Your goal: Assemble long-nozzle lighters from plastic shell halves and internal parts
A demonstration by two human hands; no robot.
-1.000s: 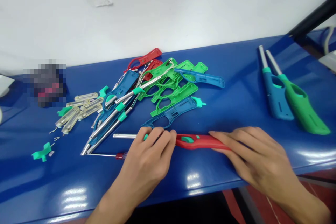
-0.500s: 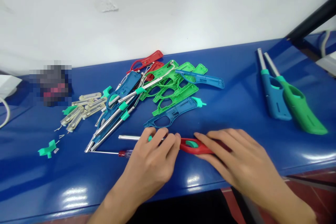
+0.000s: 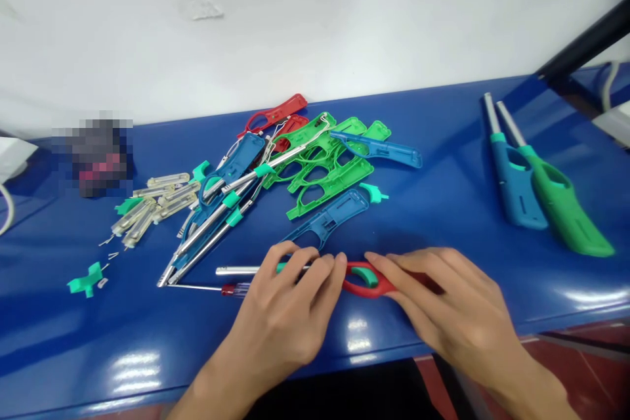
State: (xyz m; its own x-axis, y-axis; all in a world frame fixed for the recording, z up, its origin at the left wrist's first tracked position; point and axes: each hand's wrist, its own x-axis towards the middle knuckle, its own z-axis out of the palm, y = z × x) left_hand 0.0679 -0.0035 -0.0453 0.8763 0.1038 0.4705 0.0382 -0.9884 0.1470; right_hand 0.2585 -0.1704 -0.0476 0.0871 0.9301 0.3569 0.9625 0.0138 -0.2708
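Observation:
Both hands hold a red gas lighter (image 3: 352, 283) with a green trigger and a silver barrel that points left. My left hand (image 3: 290, 305) grips its front part, around the base of the barrel, hiding much of it. At the handle end, the fingers of my right hand (image 3: 443, 305) are closed over the red body and cover its rear. Just beyond my left hand lies a blue half shell (image 3: 339, 215), partly hidden by the fingers. A screwdriver (image 3: 235, 290) with a red and clear handle rests beside my left hand, its handle end hidden.
Green half shells (image 3: 335, 180), silver barrels (image 3: 207, 223) and a red half shell (image 3: 280, 111) lie piled near the wall. Clear fuel tanks (image 3: 140, 220) and a green trigger piece (image 3: 87, 280) are at left. A blue lighter (image 3: 524, 190) and green lighter (image 3: 568, 210) lie at right.
The red lighter has shifted slightly, its barrel tip now a little further left. The blue half shell beyond my left hand has turned and moved away from the green piece at its end.

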